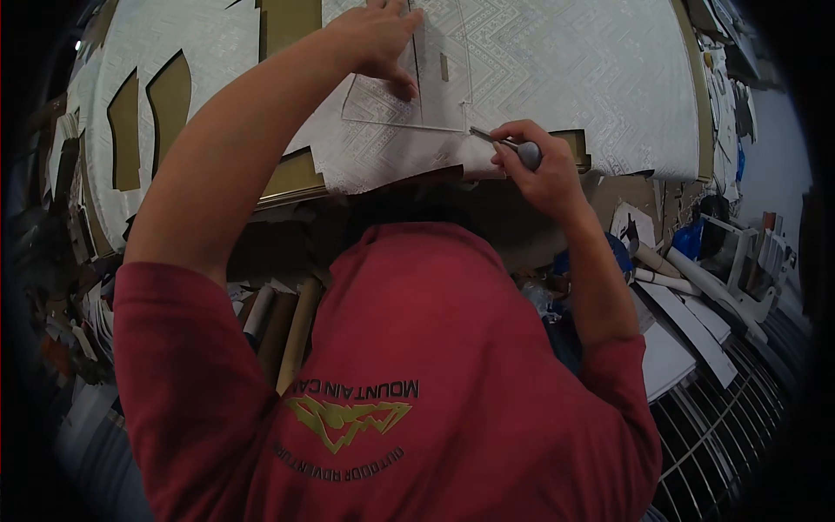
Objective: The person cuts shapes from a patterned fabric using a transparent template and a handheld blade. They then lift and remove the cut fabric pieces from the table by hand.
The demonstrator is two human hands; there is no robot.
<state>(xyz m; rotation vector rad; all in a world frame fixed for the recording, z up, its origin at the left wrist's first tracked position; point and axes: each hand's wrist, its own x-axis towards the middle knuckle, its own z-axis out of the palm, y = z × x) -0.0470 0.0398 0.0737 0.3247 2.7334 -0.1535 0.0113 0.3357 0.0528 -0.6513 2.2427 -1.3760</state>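
Note:
My right hand (539,170) is closed round a tool with a rounded grey handle (529,156) and a thin metal tip. The tip touches or hovers just over the pale patterned sheet (557,70), near the lower right corner of a cut or outlined piece (383,106). My left hand (383,43) lies spread on the sheet, up and to the left, with its thumb on that piece. A dark straight line runs down beside the left fingers. A small slot (444,67) shows in the sheet.
Olive surface shows through cutouts (169,104) at the left. The table's front edge (291,198) runs before my body. Rolls (298,335) stand at lower left. At the right are a white frame (739,261), white boards (687,317) and a wire rack (722,426).

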